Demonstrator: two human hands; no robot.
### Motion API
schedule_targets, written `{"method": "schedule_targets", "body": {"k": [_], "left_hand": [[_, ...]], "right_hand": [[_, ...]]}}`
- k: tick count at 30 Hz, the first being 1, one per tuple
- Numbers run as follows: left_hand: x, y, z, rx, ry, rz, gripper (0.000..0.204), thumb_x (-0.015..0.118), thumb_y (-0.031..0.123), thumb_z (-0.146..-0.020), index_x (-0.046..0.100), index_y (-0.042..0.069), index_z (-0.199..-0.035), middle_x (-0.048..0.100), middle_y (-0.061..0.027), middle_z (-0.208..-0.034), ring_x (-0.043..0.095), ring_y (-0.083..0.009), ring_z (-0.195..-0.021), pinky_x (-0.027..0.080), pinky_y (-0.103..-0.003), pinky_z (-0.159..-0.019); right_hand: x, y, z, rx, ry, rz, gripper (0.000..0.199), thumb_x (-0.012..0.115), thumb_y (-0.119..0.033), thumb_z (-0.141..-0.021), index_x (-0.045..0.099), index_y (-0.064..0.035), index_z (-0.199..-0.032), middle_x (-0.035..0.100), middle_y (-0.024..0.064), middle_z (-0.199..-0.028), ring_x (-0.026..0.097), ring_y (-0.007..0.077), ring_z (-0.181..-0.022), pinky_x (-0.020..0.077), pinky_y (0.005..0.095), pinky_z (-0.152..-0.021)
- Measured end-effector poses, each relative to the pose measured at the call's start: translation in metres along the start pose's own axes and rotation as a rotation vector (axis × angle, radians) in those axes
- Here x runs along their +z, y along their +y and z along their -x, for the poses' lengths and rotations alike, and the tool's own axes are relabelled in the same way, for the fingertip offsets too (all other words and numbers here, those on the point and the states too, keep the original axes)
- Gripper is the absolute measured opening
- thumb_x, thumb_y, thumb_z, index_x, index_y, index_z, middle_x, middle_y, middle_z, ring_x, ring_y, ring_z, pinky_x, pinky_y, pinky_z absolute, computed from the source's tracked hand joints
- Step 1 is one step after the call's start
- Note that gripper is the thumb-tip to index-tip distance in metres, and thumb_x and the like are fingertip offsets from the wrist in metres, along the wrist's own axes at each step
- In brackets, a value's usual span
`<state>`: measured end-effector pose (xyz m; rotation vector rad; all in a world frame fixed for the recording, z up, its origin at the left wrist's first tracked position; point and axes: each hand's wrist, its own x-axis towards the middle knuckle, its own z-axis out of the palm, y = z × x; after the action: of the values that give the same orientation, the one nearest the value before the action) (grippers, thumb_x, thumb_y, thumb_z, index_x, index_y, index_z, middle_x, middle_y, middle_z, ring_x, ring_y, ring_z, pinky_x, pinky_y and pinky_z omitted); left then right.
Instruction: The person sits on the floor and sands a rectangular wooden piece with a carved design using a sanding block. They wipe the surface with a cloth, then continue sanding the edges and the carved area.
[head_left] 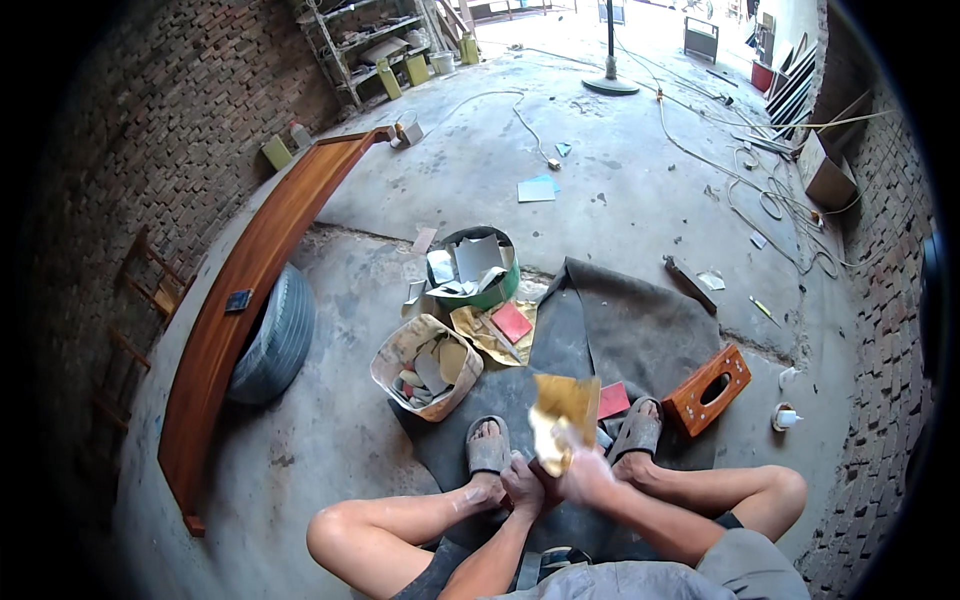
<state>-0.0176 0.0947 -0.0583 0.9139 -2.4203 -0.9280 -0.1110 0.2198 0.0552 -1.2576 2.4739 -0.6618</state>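
Between my bent legs, my left hand (522,486) is closed on a dark reddish-brown piece (549,482), mostly hidden by both hands. Close beside it, my right hand (587,474), blurred by motion, grips a yellow-brown sheet of sandpaper (567,398), which stands up beyond the fingers with a bright glare on its lower part. Under my sandalled feet lies a dark mat (640,320). On it, near my right foot, are a red pad (612,400) and an orange-brown wooden tissue box (707,390) with an oval slot.
Left of the mat stand a pale tub (380,372) of round discs and a green bucket (510,285) of scraps. A crumpled yellow sheet (520,343) lies beside them. A long wooden board (265,235) rests on a tyre (285,340). Cables (690,155) and a small bottle (787,418) lie right.
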Motion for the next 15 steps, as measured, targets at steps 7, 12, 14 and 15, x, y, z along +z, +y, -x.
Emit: {"method": "schedule_targets", "body": {"k": [7, 12, 14, 15], "left_hand": [[-0.007, 0.023, 0.003, -0.126, 0.098, 0.048, 0.043, 0.059, 0.036, -0.097, 0.069, -0.004, -0.084, 0.065, -0.0292, -0.071, 0.065, -0.0509, -0.071, 0.049, -0.056, -0.062], [0.0, 0.013, 0.009, 0.0, 0.133, 0.273, 0.037, 0.063, 0.032, -0.095, 0.069, -0.004, -0.087, 0.067, -0.0257, -0.072, 0.066, -0.0472, -0.066, 0.05, -0.051, -0.058], [-0.026, 0.037, 0.005, 0.144, 0.117, 0.511, 0.028, 0.072, 0.027, -0.089, 0.07, 0.0, -0.096, 0.068, -0.0194, -0.071, 0.067, -0.043, -0.063, 0.052, -0.048, -0.056], [-0.011, 0.043, 0.006, 0.058, 0.09, 0.392, 0.027, 0.068, 0.027, -0.092, 0.068, 0.001, -0.097, 0.068, -0.0213, -0.074, 0.067, -0.0441, -0.066, 0.051, -0.05, -0.057]], "right_hand": [[-0.017, -0.038, 0.004, -0.059, 0.141, -0.178, 0.069, 0.067, -0.028, -0.085, 0.051, -0.0018, -0.146, 0.058, 0.0221, -0.142, 0.058, 0.0343, -0.132, 0.0447, 0.0475, -0.111], [0.001, -0.041, 0.017, -0.021, 0.154, 0.11, 0.076, 0.071, -0.026, -0.076, 0.052, 0.0032, -0.144, 0.053, 0.0293, -0.145, 0.056, 0.0437, -0.132, 0.0469, 0.0507, -0.11], [-0.015, -0.062, 0.022, 0.005, 0.102, -0.112, 0.073, 0.069, -0.025, -0.077, 0.052, 0.0045, -0.142, 0.047, 0.0292, -0.15, 0.043, 0.0457, -0.144, 0.0398, 0.0482, -0.118], [-0.023, -0.044, 0.025, 0.105, 0.113, -0.229, 0.071, 0.068, -0.027, -0.079, 0.054, 0.0037, -0.141, 0.049, 0.028, -0.149, 0.046, 0.0449, -0.142, 0.0417, 0.0477, -0.116]]}}
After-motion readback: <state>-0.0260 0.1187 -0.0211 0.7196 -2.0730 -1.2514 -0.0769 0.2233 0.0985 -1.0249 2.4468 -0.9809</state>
